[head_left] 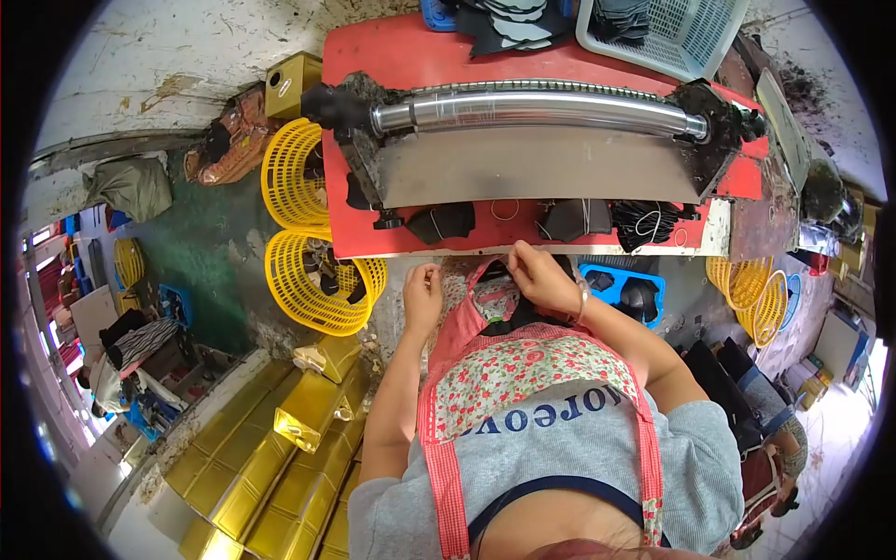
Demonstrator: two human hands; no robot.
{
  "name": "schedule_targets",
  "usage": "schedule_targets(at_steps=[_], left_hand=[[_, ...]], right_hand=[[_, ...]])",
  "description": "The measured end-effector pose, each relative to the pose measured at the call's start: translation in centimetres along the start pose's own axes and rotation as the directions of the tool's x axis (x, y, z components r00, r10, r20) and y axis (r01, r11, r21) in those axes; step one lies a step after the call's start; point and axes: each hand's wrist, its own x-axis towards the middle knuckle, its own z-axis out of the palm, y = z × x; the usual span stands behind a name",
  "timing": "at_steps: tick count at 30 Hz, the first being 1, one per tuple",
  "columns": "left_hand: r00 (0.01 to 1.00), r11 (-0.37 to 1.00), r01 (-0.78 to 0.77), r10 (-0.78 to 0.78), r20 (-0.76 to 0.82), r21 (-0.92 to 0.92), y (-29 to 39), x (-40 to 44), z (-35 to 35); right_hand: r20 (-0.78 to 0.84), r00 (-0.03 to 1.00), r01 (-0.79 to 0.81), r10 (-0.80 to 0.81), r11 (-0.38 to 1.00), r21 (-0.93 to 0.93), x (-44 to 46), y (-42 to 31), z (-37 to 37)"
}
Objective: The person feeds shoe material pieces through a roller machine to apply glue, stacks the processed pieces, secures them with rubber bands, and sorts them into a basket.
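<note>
My left hand (423, 293) is raised at the left of the apron (532, 359), its fingers curled together; anything inside them is too small to make out. My right hand (543, 278) has its fingers pinched close to the front edge of the red table (373, 229), above a dark thing in my lap. What that pinch holds, if anything, is hidden. Beyond both hands stands a machine with a shiny metal roller (541, 109) and a flat grey plate (532, 166). Bundles of black pieces (574, 220) lie under the plate's near edge, some tied with bands.
Yellow baskets (322, 322) stand left of the table, and a blue crate (658, 303) with black pieces sits below its front edge at right. A pale basket (691, 61) is at the back. Gold boxes (271, 457) lie lower left; a person (112, 378) is far left.
</note>
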Motion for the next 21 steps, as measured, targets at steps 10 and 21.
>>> schedule_targets(at_steps=[10,21], left_hand=[[0.942,0.768,-0.298,0.332,0.045,0.567,-3.0,7.9,1.8],[0.968,0.958,-0.143,0.083,0.239,0.249,-4.8,8.5,1.4]], right_hand=[[-0.106,0.984,-0.129,0.140,0.986,0.101,2.1,-1.5,2.5],[-0.153,0.979,-0.133,0.132,0.991,0.001,1.4,-1.1,3.2]])
